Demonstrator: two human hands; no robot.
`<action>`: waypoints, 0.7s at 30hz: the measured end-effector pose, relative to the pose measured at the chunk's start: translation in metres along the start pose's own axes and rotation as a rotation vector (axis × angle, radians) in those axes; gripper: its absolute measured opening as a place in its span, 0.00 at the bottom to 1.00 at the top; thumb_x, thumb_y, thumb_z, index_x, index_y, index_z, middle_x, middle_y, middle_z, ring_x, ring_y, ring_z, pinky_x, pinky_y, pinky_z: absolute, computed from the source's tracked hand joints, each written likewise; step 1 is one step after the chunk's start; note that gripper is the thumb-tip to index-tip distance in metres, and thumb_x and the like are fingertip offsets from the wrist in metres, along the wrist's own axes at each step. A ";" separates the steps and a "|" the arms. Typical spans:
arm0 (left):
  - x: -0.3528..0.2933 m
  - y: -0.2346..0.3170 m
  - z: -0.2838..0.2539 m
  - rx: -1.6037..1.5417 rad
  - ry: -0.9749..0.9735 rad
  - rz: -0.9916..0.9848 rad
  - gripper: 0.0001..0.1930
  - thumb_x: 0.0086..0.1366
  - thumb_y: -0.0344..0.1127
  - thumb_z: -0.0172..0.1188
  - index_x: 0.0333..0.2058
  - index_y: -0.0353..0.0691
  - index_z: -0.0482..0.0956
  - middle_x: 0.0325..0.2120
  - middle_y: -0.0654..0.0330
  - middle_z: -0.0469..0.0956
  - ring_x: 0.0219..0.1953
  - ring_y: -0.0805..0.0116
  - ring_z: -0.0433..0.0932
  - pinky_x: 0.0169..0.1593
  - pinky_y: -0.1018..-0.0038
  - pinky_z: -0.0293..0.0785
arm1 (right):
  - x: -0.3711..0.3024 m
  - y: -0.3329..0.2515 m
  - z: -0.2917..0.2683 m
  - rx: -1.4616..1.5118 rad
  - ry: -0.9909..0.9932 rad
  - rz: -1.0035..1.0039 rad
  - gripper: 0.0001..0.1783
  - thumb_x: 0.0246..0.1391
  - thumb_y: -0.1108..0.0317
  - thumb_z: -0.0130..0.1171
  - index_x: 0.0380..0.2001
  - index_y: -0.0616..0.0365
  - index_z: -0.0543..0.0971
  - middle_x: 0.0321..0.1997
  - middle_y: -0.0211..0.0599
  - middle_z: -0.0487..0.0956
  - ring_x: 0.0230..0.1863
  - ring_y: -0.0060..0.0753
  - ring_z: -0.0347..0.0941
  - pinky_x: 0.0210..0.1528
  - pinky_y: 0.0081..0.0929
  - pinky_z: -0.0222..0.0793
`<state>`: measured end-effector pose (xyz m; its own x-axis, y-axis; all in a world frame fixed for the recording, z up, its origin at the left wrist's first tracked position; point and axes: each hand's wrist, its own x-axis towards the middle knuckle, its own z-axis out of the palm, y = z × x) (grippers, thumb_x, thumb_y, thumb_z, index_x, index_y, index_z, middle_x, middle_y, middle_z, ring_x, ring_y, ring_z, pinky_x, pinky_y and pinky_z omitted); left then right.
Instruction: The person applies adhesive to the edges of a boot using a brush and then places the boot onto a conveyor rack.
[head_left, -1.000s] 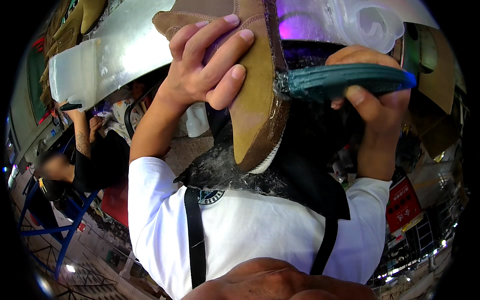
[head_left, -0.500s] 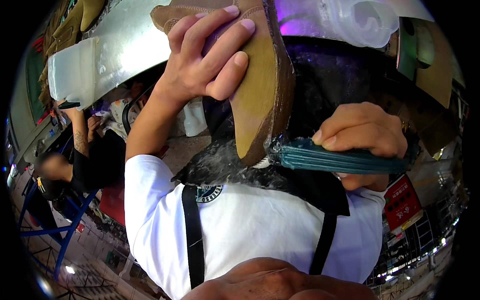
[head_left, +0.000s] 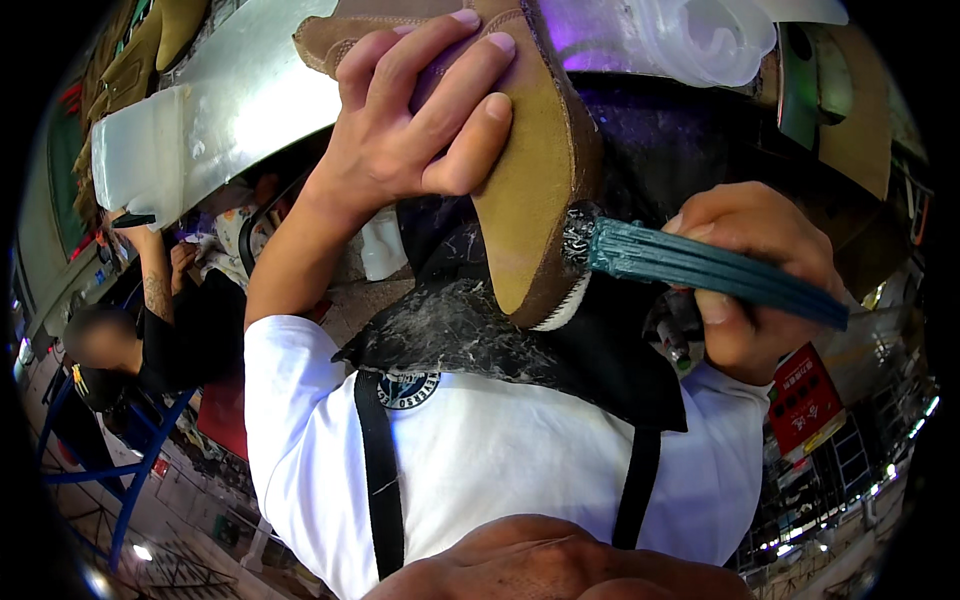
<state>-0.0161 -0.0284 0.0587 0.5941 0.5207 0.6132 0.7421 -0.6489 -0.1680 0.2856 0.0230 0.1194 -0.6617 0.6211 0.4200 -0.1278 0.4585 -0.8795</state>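
My left hand [head_left: 410, 130] grips a tan suede shoe [head_left: 530, 200] by its upper, sole side turned toward the camera. My right hand [head_left: 760, 280] is closed around a brush with a teal handle [head_left: 700, 268]. Its glue-caked bristle end [head_left: 578, 235] touches the edge of the sole near the lower end of the shoe. Both hands are raised in front of my chest, over a black apron [head_left: 470, 330] smeared with white.
A translucent plastic container [head_left: 700, 35] sits at the top right and a white plastic jug [head_left: 135, 155] at the left on a shiny metal surface [head_left: 250, 95]. Another person in black [head_left: 150, 330] sits at the left by a blue metal frame [head_left: 120, 470]. A red sign [head_left: 805, 400] is at the right.
My right hand has brought the brush down and left, from beside the shoe's upper part to its lower sole edge. The shoe has tilted slightly in my left hand.
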 end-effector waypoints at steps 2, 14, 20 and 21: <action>0.001 0.001 0.000 0.007 -0.004 -0.003 0.27 0.61 0.26 0.60 0.57 0.39 0.61 0.52 0.45 0.80 0.51 0.47 0.80 0.52 0.57 0.70 | 0.004 -0.003 0.000 -0.061 -0.004 -0.047 0.15 0.52 0.66 0.64 0.38 0.68 0.79 0.31 0.52 0.82 0.24 0.33 0.80 0.26 0.27 0.77; 0.017 0.001 -0.002 -0.018 -0.061 -0.077 0.24 0.56 0.25 0.63 0.52 0.37 0.69 0.54 0.48 0.80 0.54 0.49 0.79 0.53 0.56 0.69 | 0.031 -0.013 -0.028 -0.104 -0.208 -0.066 0.14 0.54 0.64 0.67 0.35 0.66 0.80 0.27 0.49 0.81 0.24 0.35 0.81 0.25 0.26 0.78; 0.031 0.002 -0.005 0.009 -0.073 -0.130 0.27 0.53 0.25 0.65 0.53 0.35 0.70 0.54 0.49 0.79 0.55 0.48 0.78 0.56 0.53 0.69 | 0.054 -0.035 -0.050 -0.150 -0.394 -0.072 0.15 0.52 0.67 0.67 0.37 0.69 0.80 0.31 0.53 0.81 0.26 0.36 0.81 0.26 0.26 0.79; 0.032 0.001 -0.004 -0.003 -0.058 -0.131 0.27 0.52 0.26 0.66 0.53 0.35 0.70 0.55 0.49 0.79 0.55 0.48 0.78 0.56 0.53 0.69 | 0.058 -0.039 -0.054 -0.177 -0.420 -0.083 0.16 0.52 0.66 0.67 0.38 0.69 0.79 0.32 0.53 0.81 0.26 0.36 0.81 0.26 0.26 0.79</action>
<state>0.0023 -0.0141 0.0809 0.5090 0.6323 0.5841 0.8138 -0.5745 -0.0873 0.2922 0.0755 0.1901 -0.9012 0.2832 0.3281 -0.0890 0.6198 -0.7797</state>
